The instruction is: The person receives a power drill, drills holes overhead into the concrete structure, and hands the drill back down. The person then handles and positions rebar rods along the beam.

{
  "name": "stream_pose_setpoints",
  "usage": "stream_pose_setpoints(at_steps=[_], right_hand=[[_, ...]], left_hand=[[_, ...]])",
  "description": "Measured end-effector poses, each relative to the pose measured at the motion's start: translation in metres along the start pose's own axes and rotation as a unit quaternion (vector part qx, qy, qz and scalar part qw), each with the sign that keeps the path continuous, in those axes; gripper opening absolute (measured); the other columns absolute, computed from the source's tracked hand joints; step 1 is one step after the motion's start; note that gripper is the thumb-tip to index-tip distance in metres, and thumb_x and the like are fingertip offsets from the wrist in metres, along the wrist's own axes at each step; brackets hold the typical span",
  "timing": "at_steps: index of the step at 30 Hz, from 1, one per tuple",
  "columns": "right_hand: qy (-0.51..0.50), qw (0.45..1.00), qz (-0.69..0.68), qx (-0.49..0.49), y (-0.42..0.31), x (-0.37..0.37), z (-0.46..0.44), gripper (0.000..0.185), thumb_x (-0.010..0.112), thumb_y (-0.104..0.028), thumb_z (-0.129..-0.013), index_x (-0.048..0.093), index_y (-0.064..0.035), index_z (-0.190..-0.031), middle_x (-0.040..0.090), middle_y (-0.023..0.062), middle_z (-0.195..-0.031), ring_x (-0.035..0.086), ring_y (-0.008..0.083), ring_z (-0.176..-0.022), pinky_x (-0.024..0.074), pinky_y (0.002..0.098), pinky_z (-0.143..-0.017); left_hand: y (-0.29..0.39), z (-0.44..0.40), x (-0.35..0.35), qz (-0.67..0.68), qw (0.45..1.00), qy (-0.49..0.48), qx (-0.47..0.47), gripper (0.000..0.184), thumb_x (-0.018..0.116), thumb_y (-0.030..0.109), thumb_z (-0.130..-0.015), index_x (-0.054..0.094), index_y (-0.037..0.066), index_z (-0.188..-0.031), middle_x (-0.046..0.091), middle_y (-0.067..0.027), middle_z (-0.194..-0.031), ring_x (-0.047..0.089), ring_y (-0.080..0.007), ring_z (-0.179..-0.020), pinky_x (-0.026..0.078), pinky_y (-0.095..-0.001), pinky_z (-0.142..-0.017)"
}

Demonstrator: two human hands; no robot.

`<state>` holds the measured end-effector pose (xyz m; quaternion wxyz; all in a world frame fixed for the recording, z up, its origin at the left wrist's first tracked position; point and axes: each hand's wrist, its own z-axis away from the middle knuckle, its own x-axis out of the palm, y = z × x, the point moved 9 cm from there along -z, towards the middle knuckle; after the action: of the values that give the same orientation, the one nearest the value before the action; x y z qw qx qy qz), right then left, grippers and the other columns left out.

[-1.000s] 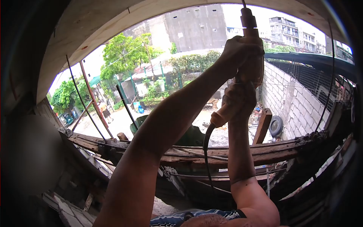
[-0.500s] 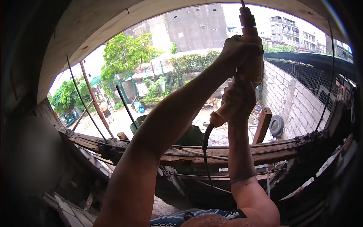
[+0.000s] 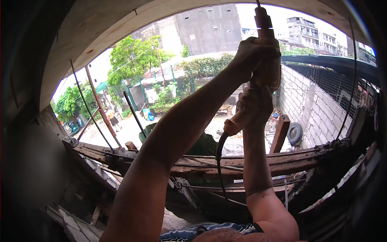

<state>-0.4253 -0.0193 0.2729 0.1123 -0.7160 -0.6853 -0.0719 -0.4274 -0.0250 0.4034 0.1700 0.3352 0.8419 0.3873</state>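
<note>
A power drill points straight up, its dark chuck near the top of the view. The bit runs out of frame, so its tip is hidden. My left hand wraps round the front of the drill body, just below the chuck. Lower down, my right hand is closed round the rear handle. From the handle's end a black cord hangs down between my forearms. Both arms are raised overhead.
Concrete overhead curves across the top. A wooden beam crosses in front at arm level, with upright rebar on the left. Beyond are a block wall, a tire, trees and a person at far left.
</note>
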Motion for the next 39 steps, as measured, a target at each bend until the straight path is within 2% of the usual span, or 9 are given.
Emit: stream_pose_setpoints(at_steps=[2, 6, 8, 12, 14, 20, 30, 32, 39], right_hand=[[0.052, 0.998, 0.026, -0.008, -0.001, -0.005, 0.002, 0.039, 0.040, -0.037, -0.104, 0.049, -0.0039, -0.122, 0.048, 0.0000, -0.077, 0.047, 0.0138, -0.065, 0.0456, 0.0303, -0.053], [0.080, 0.996, 0.038, -0.013, 0.002, 0.008, -0.001, 0.039, 0.039, -0.038, -0.104, 0.049, -0.0044, -0.122, 0.047, -0.0008, -0.076, 0.047, 0.0136, -0.063, 0.0454, 0.0301, -0.052], [0.181, 0.979, 0.086, -0.043, -0.003, 0.002, 0.001, 0.029, 0.037, -0.029, -0.103, 0.055, -0.0055, -0.104, 0.040, -0.0001, -0.064, 0.041, 0.0117, -0.049, 0.0384, 0.0248, -0.041], [0.159, 0.984, 0.070, -0.044, -0.002, 0.000, 0.000, 0.030, 0.040, -0.030, -0.103, 0.056, -0.0045, -0.108, 0.042, 0.0000, -0.064, 0.041, 0.0120, -0.049, 0.0390, 0.0258, -0.042], [0.087, 0.995, 0.051, -0.024, 0.001, 0.007, -0.002, 0.036, 0.035, -0.031, -0.105, 0.051, -0.0026, -0.120, 0.044, -0.0014, -0.071, 0.047, 0.0140, -0.062, 0.0440, 0.0283, -0.050], [0.082, 0.996, 0.020, -0.017, 0.002, 0.010, -0.001, 0.037, 0.036, -0.032, -0.105, 0.051, -0.0018, -0.122, 0.043, -0.0013, -0.070, 0.045, 0.0143, -0.062, 0.0435, 0.0271, -0.050], [0.074, 0.996, 0.042, -0.028, 0.002, 0.021, -0.004, 0.033, 0.036, -0.030, -0.104, 0.050, -0.0040, -0.120, 0.042, -0.0004, -0.072, 0.047, 0.0141, -0.064, 0.0445, 0.0267, -0.051], [0.159, 0.985, 0.051, -0.034, 0.001, 0.017, -0.001, 0.032, 0.041, -0.033, -0.103, 0.056, -0.0056, -0.101, 0.044, 0.0014, -0.067, 0.044, 0.0152, -0.053, 0.0402, 0.0281, -0.045], [0.119, 0.992, 0.028, -0.039, 0.001, 0.017, -0.004, 0.033, 0.041, -0.032, -0.103, 0.056, -0.0036, -0.109, 0.043, 0.0003, -0.066, 0.043, 0.0141, -0.053, 0.0394, 0.0265, -0.045]], left_hand=[[-0.001, 0.000, 0.000, -0.046, 0.999, -0.011, -0.001, 0.041, 0.077, 0.013, -0.074, 0.063, 0.001, -0.111, 0.068, -0.0094, -0.094, 0.069, -0.0193, -0.083, 0.059, -0.0336, -0.075], [-0.001, -0.002, 0.002, -0.035, 0.999, -0.025, 0.010, 0.039, 0.077, 0.013, -0.075, 0.064, 0.001, -0.110, 0.068, -0.0090, -0.094, 0.068, -0.0189, -0.084, 0.058, -0.0336, -0.077], [-0.002, -0.002, 0.000, -0.045, 0.999, -0.005, 0.006, 0.038, 0.076, 0.013, -0.075, 0.066, 0.002, -0.109, 0.068, -0.0081, -0.094, 0.068, -0.0181, -0.084, 0.057, -0.0327, -0.078], [-0.001, -0.002, 0.000, -0.042, 0.999, -0.027, 0.003, 0.037, 0.076, 0.013, -0.075, 0.066, 0.001, -0.108, 0.068, -0.0078, -0.094, 0.068, -0.0177, -0.084, 0.056, -0.0320, -0.078], [0.001, -0.001, -0.001, -0.060, 0.998, -0.016, 0.011, 0.037, 0.075, 0.014, -0.075, 0.066, 0.001, -0.109, 0.069, -0.0083, -0.094, 0.068, -0.0179, -0.085, 0.056, -0.0320, -0.079], [0.000, 0.000, 0.002, -0.040, 0.999, -0.018, 0.009, 0.037, 0.074, 0.013, -0.076, 0.066, 0.000, -0.110, 0.068, -0.0083, -0.094, 0.068, -0.0174, -0.084, 0.056, -0.0318, -0.078], [0.002, 0.000, 0.006, -0.049, 0.998, -0.033, 0.010, 0.037, 0.075, 0.014, -0.076, 0.065, 0.000, -0.110, 0.068, -0.0087, -0.094, 0.068, -0.0178, -0.086, 0.057, -0.0317, -0.078], [0.003, 0.000, 0.004, -0.050, 0.999, -0.015, 0.012, 0.038, 0.075, 0.014, -0.076, 0.065, 0.000, -0.110, 0.068, -0.0087, -0.093, 0.068, -0.0181, -0.086, 0.056, -0.0319, -0.079], [0.004, 0.000, 0.003, -0.068, 0.998, -0.011, -0.001, 0.042, 0.076, 0.015, -0.076, 0.063, -0.001, -0.113, 0.068, -0.0094, -0.096, 0.068, -0.0187, -0.089, 0.055, -0.0325, -0.082]])
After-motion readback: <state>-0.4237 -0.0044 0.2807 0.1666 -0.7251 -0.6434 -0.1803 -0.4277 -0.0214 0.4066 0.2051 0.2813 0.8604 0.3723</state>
